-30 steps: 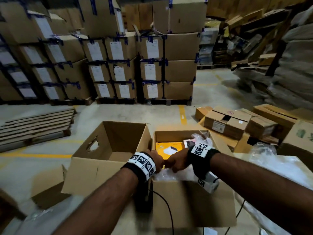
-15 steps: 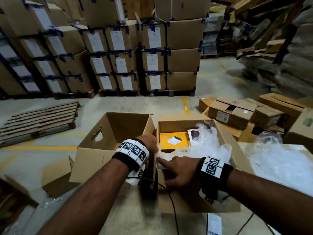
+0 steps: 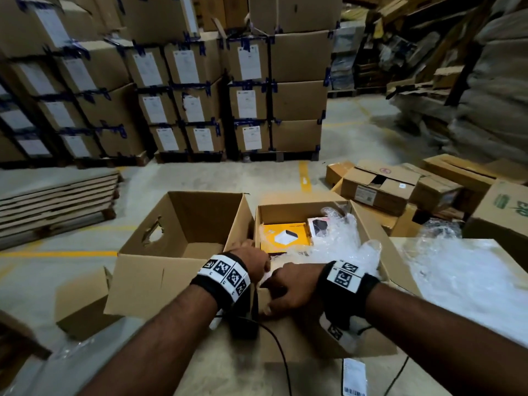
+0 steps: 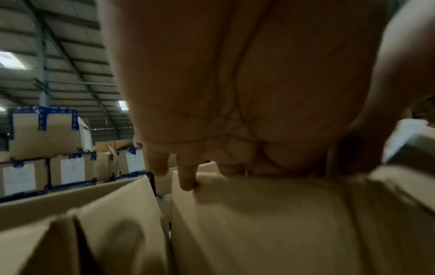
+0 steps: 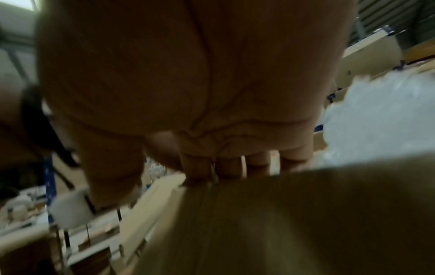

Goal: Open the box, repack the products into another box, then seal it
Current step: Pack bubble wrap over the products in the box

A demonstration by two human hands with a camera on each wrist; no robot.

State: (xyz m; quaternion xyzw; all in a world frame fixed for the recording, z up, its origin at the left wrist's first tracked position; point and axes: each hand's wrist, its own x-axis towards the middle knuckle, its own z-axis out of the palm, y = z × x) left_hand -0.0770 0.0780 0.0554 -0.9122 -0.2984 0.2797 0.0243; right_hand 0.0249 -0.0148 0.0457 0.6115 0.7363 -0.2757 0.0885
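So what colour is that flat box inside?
Yellow flat product box, clearest in the head view.

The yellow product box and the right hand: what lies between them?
In the head view, crumpled clear plastic wrap fills the stretch between the yellow product box and the right hand.

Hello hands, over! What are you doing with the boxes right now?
Both hands, left hand and right hand, on near rim of full box. Yellow product inside. Bubble wrap covers part. Empty box waits left.
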